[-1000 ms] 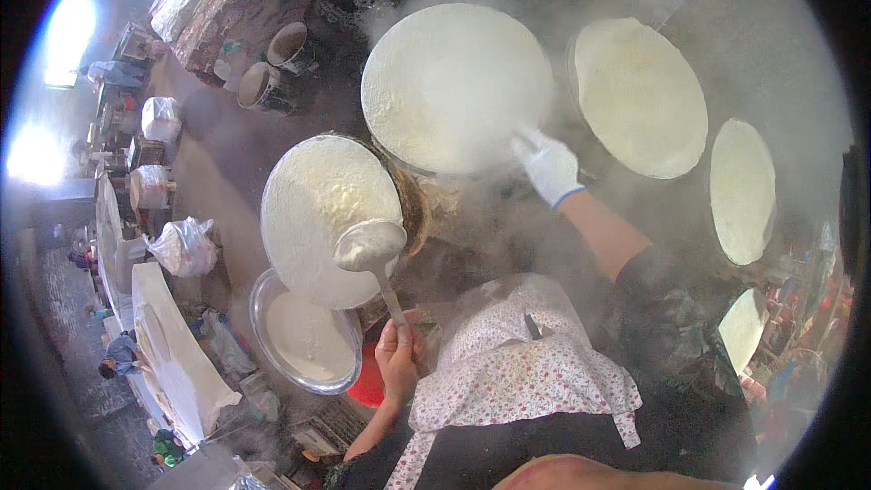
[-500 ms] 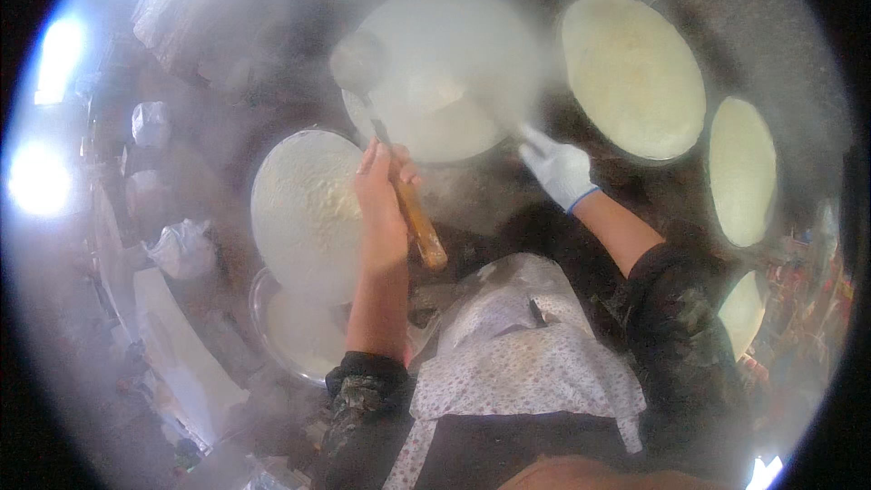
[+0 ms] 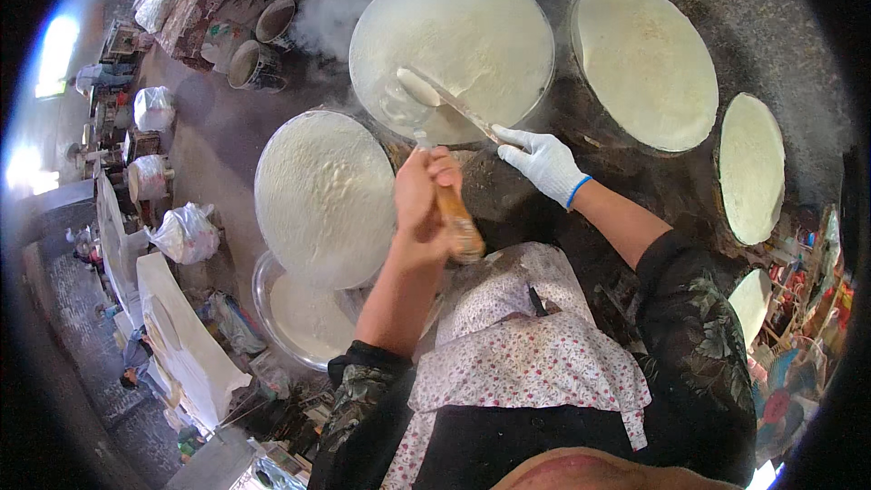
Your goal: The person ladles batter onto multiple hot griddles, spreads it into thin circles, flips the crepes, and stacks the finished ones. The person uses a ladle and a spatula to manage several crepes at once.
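My bare left hand [image 3: 422,191] is wrapped round the wooden handle of a ladle [image 3: 406,109]. The ladle's bowl, smeared by motion, hangs over the near edge of a round griddle [image 3: 508,23] coated with pale batter. My right hand [image 3: 544,166], in a white glove with a blue cuff, grips the handle of a spatula [image 3: 467,112]. Its long blade points left over the same griddle, beside the ladle's bowl. Nearer and to the left lies another round of pale, lumpy batter [image 3: 318,191]. A metal basin [image 3: 263,308] below it holds white batter.
On the right are several pale rounds, including a large thin pancake [image 3: 644,63] and a narrower-looking one [image 3: 753,168]. Steam [image 3: 336,14] drifts at the far griddle's left. Buckets [image 3: 254,63] and a plastic-wrapped bundle [image 3: 186,234] stand left. A draped white table [image 3: 186,336] lies lower left.
Thick steam over the scene has thinned. My left hand has moved right with the ladle, its bowl coming nearer me. The spatula blade, formerly veiled, now shows beside it.
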Available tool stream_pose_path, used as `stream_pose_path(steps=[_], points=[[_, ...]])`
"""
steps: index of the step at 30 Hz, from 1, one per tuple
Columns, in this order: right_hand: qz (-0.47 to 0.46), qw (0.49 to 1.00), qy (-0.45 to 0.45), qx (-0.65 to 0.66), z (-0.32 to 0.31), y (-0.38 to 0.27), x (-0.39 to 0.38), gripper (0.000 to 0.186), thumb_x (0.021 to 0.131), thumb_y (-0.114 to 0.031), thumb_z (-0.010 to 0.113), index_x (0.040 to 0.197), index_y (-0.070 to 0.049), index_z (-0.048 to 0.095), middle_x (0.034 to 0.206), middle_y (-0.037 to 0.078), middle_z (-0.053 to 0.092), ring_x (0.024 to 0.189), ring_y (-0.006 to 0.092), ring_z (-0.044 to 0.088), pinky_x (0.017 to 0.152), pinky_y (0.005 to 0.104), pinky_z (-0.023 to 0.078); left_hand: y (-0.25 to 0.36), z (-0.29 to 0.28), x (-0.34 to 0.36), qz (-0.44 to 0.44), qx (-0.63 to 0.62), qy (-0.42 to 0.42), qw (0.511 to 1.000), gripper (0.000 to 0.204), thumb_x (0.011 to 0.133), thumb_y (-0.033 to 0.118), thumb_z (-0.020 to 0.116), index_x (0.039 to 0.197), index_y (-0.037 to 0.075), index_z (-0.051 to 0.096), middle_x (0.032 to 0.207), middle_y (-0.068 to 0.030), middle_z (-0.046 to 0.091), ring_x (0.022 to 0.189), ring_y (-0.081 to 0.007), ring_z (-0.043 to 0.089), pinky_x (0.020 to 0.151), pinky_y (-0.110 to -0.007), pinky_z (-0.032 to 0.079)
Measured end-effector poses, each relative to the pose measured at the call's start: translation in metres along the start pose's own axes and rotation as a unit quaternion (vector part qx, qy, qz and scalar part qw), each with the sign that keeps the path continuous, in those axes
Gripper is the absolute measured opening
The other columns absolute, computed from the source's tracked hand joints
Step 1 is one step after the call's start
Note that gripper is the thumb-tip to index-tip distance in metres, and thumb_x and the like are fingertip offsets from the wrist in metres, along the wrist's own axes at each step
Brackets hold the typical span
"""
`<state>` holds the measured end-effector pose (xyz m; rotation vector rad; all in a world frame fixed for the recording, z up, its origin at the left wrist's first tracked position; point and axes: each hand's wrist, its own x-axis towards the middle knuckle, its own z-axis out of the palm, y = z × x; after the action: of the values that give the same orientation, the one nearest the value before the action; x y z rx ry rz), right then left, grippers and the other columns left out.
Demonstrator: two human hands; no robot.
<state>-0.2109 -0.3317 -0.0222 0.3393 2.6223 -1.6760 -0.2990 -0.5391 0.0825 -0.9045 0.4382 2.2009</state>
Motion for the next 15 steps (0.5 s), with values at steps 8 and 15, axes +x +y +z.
stream_pose_path(steps=[8,15], points=[[0.193,0.933,0.121,0.277,-0.029,-0.099,-0.050,0.040,0.104,-0.019,0.068,0.141,-0.005,0.067,0.098,-0.002,0.075,0.069,0.0044,0.059,0.061,0.0221,0.048,0.047,-0.037,-0.133,0.025,-0.032,-0.185,0.982,0.026,0.116,0.018,0.031,0.116,-0.001,0.047,0.086,-0.0018,0.040,0.063,-0.0106,0.046,0.052,-0.029,0.046],[0.109,0.987,0.109,-0.046,0.038,-0.017,-0.075,0.044,0.100,-0.046,0.064,0.142,-0.032,0.065,0.112,0.013,0.076,0.095,0.0339,0.075,0.084,0.0416,0.059,0.062,-0.037,-0.129,-0.063,-0.045,-0.221,0.972,0.037,0.117,0.020,0.034,0.147,0.000,0.044,0.085,0.0002,0.039,0.062,-0.0069,0.044,0.049,-0.023,0.045]])
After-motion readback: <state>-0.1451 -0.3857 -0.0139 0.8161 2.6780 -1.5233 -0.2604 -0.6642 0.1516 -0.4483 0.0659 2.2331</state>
